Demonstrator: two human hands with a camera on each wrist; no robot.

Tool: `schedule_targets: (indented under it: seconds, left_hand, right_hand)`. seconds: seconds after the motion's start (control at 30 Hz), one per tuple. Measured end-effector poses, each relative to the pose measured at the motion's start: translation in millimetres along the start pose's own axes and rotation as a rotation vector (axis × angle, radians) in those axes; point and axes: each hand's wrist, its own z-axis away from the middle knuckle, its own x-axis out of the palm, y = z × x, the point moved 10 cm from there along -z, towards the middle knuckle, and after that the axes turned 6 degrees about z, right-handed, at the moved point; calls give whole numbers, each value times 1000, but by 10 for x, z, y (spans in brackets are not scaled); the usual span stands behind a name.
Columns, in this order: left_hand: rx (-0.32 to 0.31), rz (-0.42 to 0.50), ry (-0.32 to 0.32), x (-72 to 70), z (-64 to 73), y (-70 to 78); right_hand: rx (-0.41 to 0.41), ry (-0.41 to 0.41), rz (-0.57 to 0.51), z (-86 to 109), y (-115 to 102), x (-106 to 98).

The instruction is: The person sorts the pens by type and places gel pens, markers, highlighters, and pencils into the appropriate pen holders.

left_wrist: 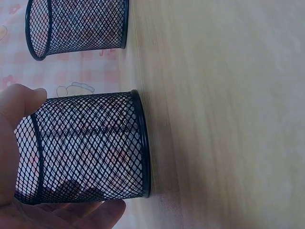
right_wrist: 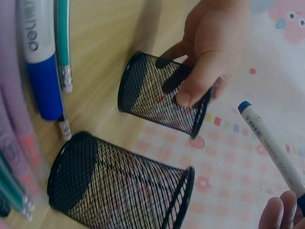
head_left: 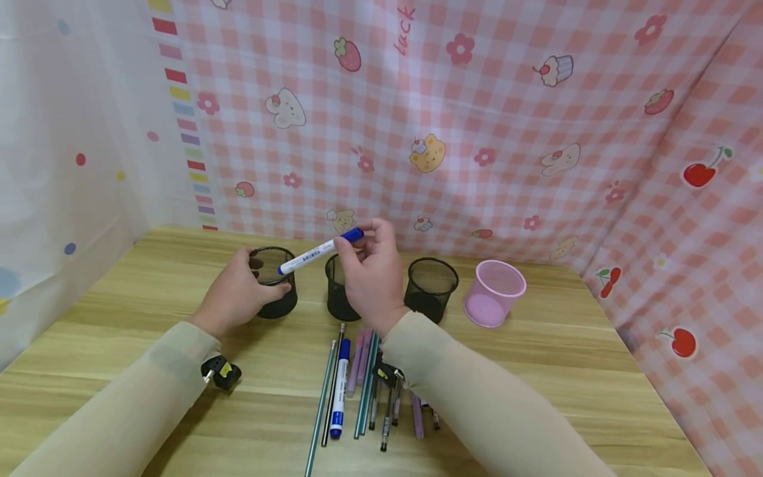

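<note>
My left hand (head_left: 235, 291) grips the leftmost black mesh pen cup (left_wrist: 90, 148) around its upper side, thumb on one side and fingers on the other. The cup stands upright on the wooden table. Up and to the right of it, my right hand (head_left: 378, 275) pinches a white whiteboard marker (head_left: 312, 257) by its blue cap. The marker slants, its blue tail end pointing down left and overlapping the left cup's opening in the head view. A second black mesh cup (right_wrist: 119, 181) stands partly hidden behind the right hand.
Further right stand a third black mesh cup (head_left: 430, 291) and a pink cup (head_left: 495, 293). In front lie another blue-capped marker (head_left: 340, 391), a green pencil (head_left: 322, 404), pink-purple pens (head_left: 359, 358) and several clear pens (head_left: 387, 417), partly under the right forearm. A checked curtain (head_left: 381, 132) hangs behind.
</note>
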Motion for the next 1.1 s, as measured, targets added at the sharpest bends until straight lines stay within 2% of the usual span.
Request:
schedule_targets:
  seconds: [0.27, 0.6, 1.1]
  left_hand:
    - [17, -10, 16, -10, -2, 19]
    - [20, -11, 11, 1, 6, 30]
    - [6, 3, 7, 9, 8, 24]
  right_hand:
    - [-18, -29, 87, 11, 10, 213]
    - [-16, -65, 249, 49, 42, 306]
    - [49, -162, 295, 96, 117, 440]
